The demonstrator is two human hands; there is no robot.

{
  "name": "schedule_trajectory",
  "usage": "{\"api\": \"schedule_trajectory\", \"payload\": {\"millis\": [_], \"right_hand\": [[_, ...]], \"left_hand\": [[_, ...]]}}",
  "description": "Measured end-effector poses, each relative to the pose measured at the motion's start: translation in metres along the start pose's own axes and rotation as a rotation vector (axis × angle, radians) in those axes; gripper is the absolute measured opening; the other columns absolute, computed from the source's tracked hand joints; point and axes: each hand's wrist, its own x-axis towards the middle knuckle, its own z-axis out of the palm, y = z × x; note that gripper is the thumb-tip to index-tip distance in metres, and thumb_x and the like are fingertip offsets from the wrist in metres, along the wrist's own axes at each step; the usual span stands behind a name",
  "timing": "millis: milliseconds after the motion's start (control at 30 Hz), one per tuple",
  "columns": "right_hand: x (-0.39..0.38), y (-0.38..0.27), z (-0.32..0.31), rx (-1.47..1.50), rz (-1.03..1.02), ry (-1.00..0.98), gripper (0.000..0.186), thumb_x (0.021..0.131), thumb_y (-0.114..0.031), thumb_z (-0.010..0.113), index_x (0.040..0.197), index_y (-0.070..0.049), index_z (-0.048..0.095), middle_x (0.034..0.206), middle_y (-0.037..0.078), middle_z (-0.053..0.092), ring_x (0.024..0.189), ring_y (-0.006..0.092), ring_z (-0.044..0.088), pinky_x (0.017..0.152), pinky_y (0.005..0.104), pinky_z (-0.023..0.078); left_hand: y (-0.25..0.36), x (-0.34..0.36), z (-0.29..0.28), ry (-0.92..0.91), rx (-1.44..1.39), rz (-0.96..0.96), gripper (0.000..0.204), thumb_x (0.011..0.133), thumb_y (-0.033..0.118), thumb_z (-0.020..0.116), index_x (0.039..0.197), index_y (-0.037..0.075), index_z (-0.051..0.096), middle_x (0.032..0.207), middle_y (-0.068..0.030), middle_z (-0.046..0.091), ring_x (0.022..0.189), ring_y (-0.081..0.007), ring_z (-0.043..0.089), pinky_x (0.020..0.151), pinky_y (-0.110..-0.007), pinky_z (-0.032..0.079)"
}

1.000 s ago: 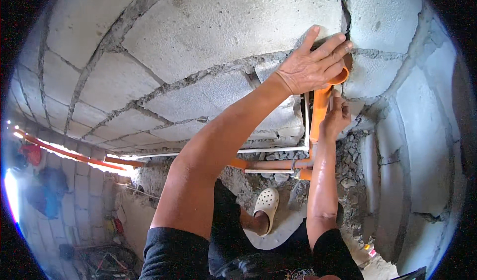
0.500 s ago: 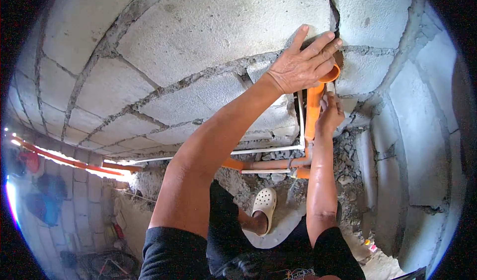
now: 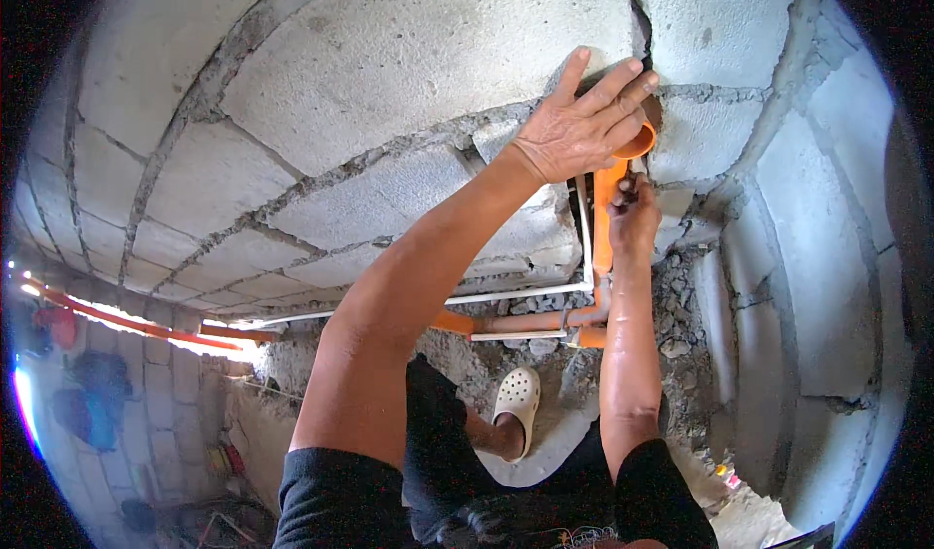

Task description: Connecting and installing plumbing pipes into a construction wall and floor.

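The upright orange pipe (image 3: pixel 605 213) stands in a chased groove of the grey block wall (image 3: pixel 389 62), its open top at a mortar joint. The left hand (image 3: pixel 582 121) lies flat over that top with fingers spread and straight, gripping nothing, while the right hand (image 3: pixel 633 220) sits just beside the pipe below it, fingers curled shut around its middle. Below the pipe, a horizontal orange pipe (image 3: pixel 516 323) and a thin white pipe (image 3: pixel 516 294) run along the wall's foot, with a white clog (image 3: pixel 516 403) on the ground beneath.

Likely a building site: bare block wall (image 3: pixel 389 82), rubble (image 3: pixel 681 315).
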Motion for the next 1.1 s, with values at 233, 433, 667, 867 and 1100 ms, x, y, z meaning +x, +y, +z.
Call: {"api": "schedule_trajectory", "payload": {"millis": [233, 433, 667, 867, 1100], "right_hand": [[-0.001, 0.005, 0.0, -0.019, -0.032, 0.053, 0.013, 0.096, -0.022, 0.055, 0.087, -0.013, 0.059, 0.069, -0.002, 0.058, 0.055, 0.0096, 0.046, 0.051, 0.0241, 0.035], [0.002, 0.002, 0.007, -0.077, -0.089, 0.125, 0.015, 0.093, -0.021, 0.059, 0.091, -0.006, 0.063, 0.07, 0.001, 0.059, 0.054, 0.0106, 0.048, 0.047, 0.0259, 0.037], [-0.008, 0.004, 0.01, -0.044, -0.094, 0.092, 0.014, 0.094, -0.019, 0.057, 0.089, -0.007, 0.062, 0.069, 0.001, 0.058, 0.053, 0.0095, 0.048, 0.047, 0.0245, 0.037], [-0.015, -0.004, 0.012, -0.103, -0.105, 0.097, 0.021, 0.091, -0.026, 0.061, 0.08, -0.009, 0.062, 0.064, -0.001, 0.054, 0.051, 0.0105, 0.046, 0.049, 0.0274, 0.037], [-0.002, 0.001, 0.015, -0.337, -0.116, 0.085, 0.038, 0.077, -0.037, 0.081, 0.081, -0.001, 0.069, 0.073, 0.003, 0.065, 0.06, 0.0139, 0.054, 0.053, 0.0304, 0.043]], "left_hand": [[0.0, 0.0, 0.002, 0.001, 0.039, -0.026, 0.06, 0.061, 0.048, 0.076, 0.111, 0.019, 0.06, 0.152, -0.0015, 0.043, 0.147, -0.0241, 0.028, 0.116, -0.066, 0.007], [0.001, 0.003, -0.001, -0.045, 0.003, -0.038, 0.064, 0.061, 0.051, 0.076, 0.115, 0.02, 0.061, 0.15, -0.0003, 0.045, 0.145, -0.0236, 0.031, 0.115, -0.066, 0.008], [0.002, 0.0, -0.004, -0.056, -0.028, -0.065, 0.06, 0.062, 0.048, 0.075, 0.113, 0.021, 0.061, 0.151, -0.0016, 0.044, 0.146, -0.0245, 0.029, 0.115, -0.066, 0.007], [0.006, -0.002, -0.001, -0.05, -0.031, -0.066, 0.072, 0.064, 0.053, 0.076, 0.128, 0.029, 0.055, 0.151, -0.0024, 0.044, 0.146, -0.0256, 0.028, 0.115, -0.067, 0.006], [-0.002, -0.007, 0.006, -0.133, 0.061, -0.086, 0.08, 0.07, 0.066, 0.072, 0.141, 0.039, 0.049, 0.157, 0.0008, 0.034, 0.147, -0.028, 0.025, 0.115, -0.066, 0.0]]}}
